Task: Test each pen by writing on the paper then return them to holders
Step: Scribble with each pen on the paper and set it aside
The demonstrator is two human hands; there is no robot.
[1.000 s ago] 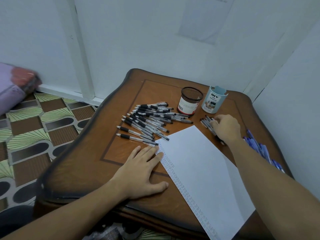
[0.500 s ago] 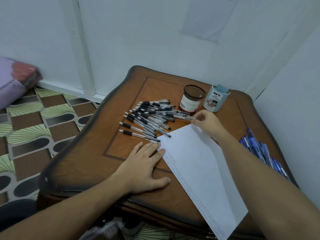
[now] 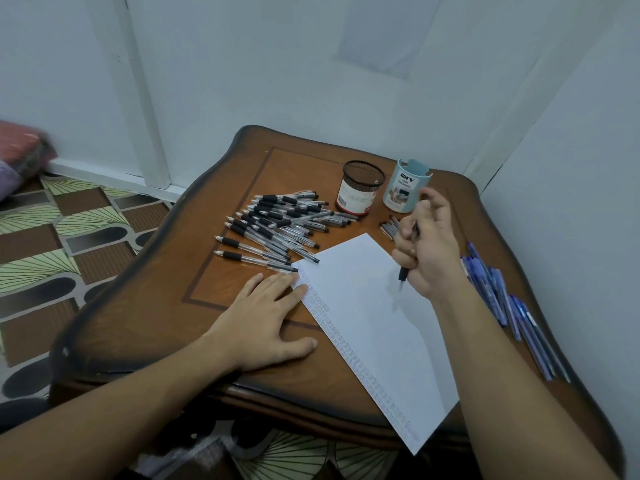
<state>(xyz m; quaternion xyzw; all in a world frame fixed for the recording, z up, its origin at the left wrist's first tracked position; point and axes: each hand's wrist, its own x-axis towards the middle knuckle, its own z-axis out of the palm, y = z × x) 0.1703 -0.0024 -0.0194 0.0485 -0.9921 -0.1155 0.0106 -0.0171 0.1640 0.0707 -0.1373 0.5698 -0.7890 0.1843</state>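
My right hand (image 3: 431, 251) grips a black pen (image 3: 404, 271) with its tip pointing down, just above the white paper (image 3: 367, 306). My left hand (image 3: 263, 317) lies flat on the table with its fingertips pressing the paper's left edge, where a column of small written marks runs. A pile of several black-grip pens (image 3: 277, 226) lies left of the holders. A black mesh holder (image 3: 360, 187) and a light blue holder (image 3: 405, 185) stand at the back, no pens showing in them. A few more black pens (image 3: 389, 226) lie behind my right hand.
Several blue pens (image 3: 502, 299) lie along the right edge of the brown wooden table (image 3: 156, 306). White walls close in behind and to the right. Patterned floor lies to the left, with a pink bundle (image 3: 20, 147) at the far left.
My right hand left the small pen cluster near the blue holder, passed the pile's end, and now holds a black pen raised over the paper. My left hand stayed put.
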